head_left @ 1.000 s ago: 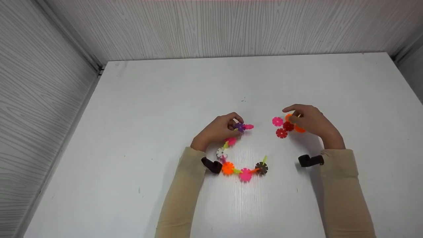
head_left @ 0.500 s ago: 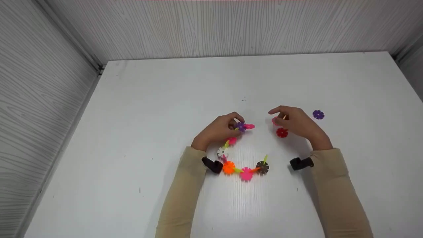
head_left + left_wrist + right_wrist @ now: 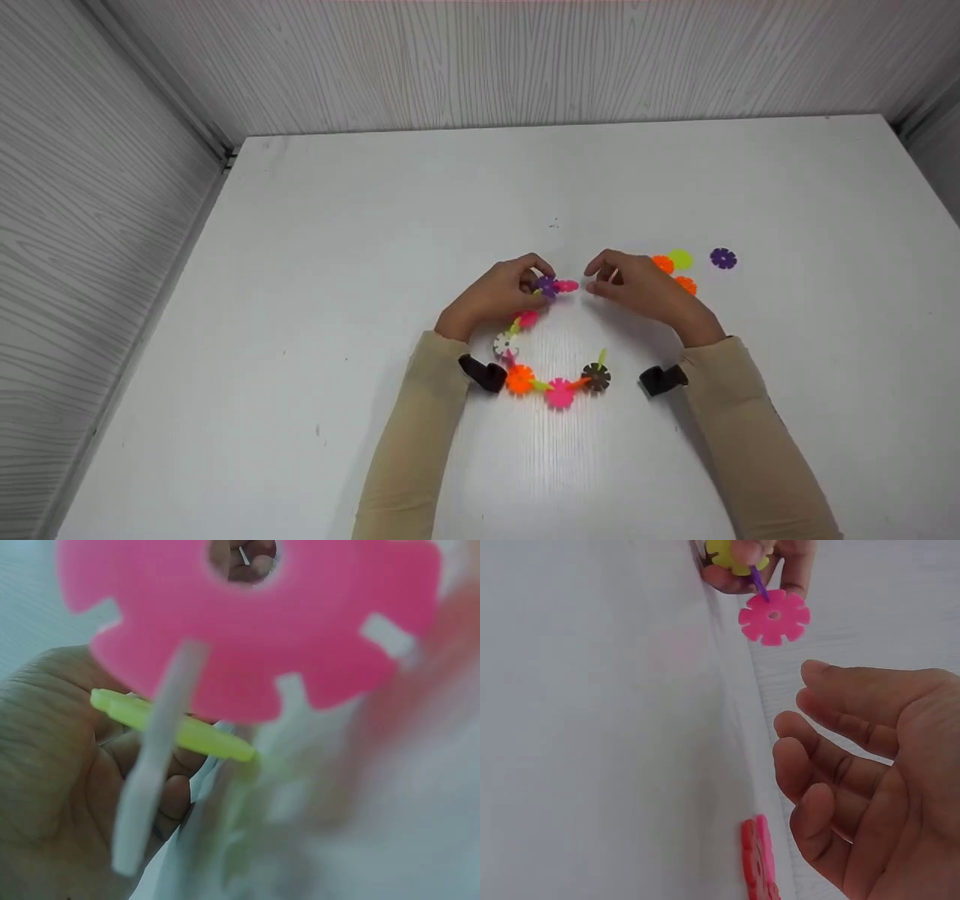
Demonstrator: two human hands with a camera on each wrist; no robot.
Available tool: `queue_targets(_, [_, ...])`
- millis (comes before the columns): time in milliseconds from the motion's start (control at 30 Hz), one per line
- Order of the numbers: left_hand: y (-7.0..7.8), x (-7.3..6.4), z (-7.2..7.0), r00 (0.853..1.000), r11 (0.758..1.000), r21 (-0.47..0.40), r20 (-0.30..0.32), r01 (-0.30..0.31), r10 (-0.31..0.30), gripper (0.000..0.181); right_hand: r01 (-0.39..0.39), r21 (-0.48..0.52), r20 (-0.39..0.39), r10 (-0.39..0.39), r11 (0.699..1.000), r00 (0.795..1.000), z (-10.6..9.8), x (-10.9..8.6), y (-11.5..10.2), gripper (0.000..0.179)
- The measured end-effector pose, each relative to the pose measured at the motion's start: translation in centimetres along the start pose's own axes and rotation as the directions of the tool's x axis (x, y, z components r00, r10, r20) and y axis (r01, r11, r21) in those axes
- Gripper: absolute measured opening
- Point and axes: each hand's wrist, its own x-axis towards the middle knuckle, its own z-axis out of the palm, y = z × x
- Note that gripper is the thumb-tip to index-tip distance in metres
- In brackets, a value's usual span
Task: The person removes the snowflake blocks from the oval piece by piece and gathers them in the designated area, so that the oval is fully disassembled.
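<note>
My left hand [image 3: 496,292] pinches a yellow-green plastic snowflake disc [image 3: 727,555] at one end of a chain of linked notched discs. Beyond the fingertips a purple disc [image 3: 547,286] and a pink disc [image 3: 568,286] stick out to the right. From that hand the chain curves down past a white disc [image 3: 506,346], an orange disc [image 3: 520,379] and another pink disc [image 3: 559,394] to a brown disc [image 3: 597,377]. My right hand [image 3: 641,285] hovers just right of the chain's end, fingers relaxed and holding nothing, as the right wrist view shows.
Past the right hand lie loose orange discs [image 3: 685,286], a yellow-green disc [image 3: 681,259] and a separate purple disc [image 3: 724,259]. A red disc [image 3: 748,859] and a pink one beside it show low in the right wrist view. A wood-grain panel [image 3: 480,67] stands behind the white table [image 3: 337,210].
My right hand has moved left from above the loose discs towards the chain's end, uncovering the orange, yellow-green and purple discs behind it. My left hand and the chain have barely moved.
</note>
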Motion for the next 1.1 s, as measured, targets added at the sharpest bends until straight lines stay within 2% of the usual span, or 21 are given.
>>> queue_targets(233, [0.2,-0.2,0.0,1.0,1.0,-0.009,0.011,-0.002,0.002,0.035,0.021,-0.024,0.039,-0.02,0.999,0.999,1.1,0.2,-0.9,0.026])
queue_targets(500, [0.3,-0.1,0.0,0.999,1.0,0.006,0.011,-0.031,0.031,0.034,0.086,-0.064,0.012,-0.086,0.994,0.996,1.6,0.3,-1.1,0.023])
queue_targets(767, [0.4,-0.1,0.1,0.999,1.0,0.004,0.031,-0.028,0.028,0.033,0.119,-0.101,0.003,-0.12,0.988,0.993,2.2,0.4,-1.6,0.021])
queue_targets(1100, [0.3,-0.1,0.2,0.999,0.999,0.011,0.027,-0.038,0.037,0.033,0.149,-0.131,-0.029,-0.154,0.98,0.988,2.4,0.4,-1.9,0.019])
